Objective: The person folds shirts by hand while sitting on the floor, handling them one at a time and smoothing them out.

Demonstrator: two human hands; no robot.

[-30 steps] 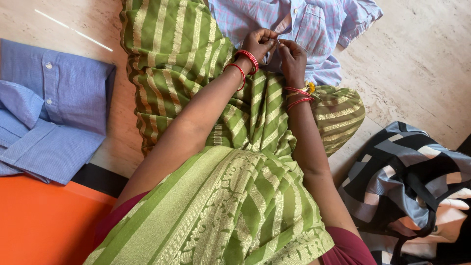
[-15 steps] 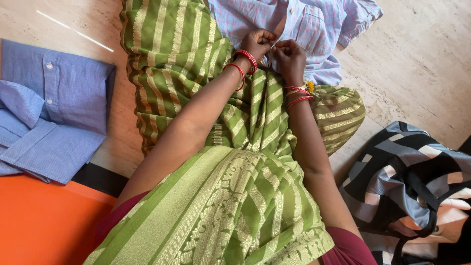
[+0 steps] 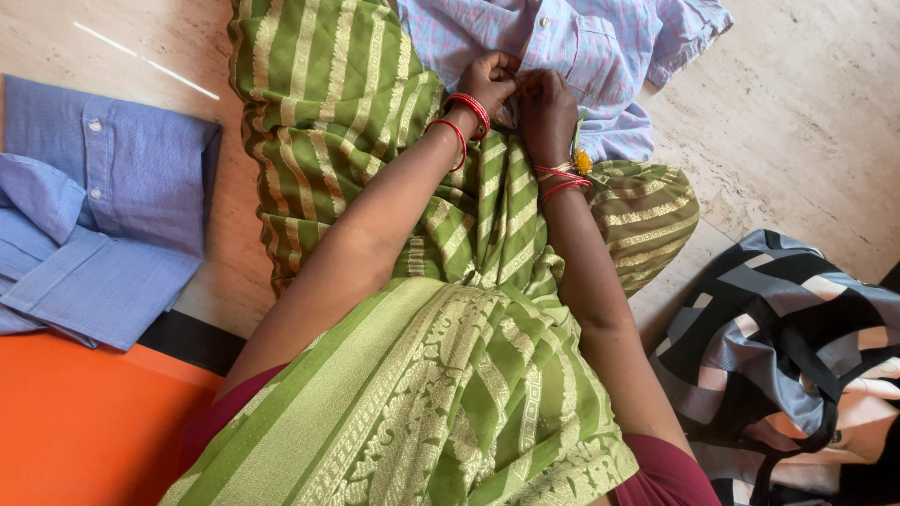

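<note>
While both hands pinch its front placket, the light-blue checked cotton shirt [image 3: 581, 42] lies spread on the pale stone floor [image 3: 797, 122] past the green striped sari lap. Left hand [image 3: 489, 82] and right hand [image 3: 546, 103] closed on the cloth. Soft, light, limp; best gripped at the button edge.

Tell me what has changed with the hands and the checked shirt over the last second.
The right hand has shifted a little toward the left hand, so both now press together on the front edge of the checked shirt, still pinching it; the gap seen between the front edges has closed. The folded blue shirt, the striped bag and the green sari stayed as they were.
</note>
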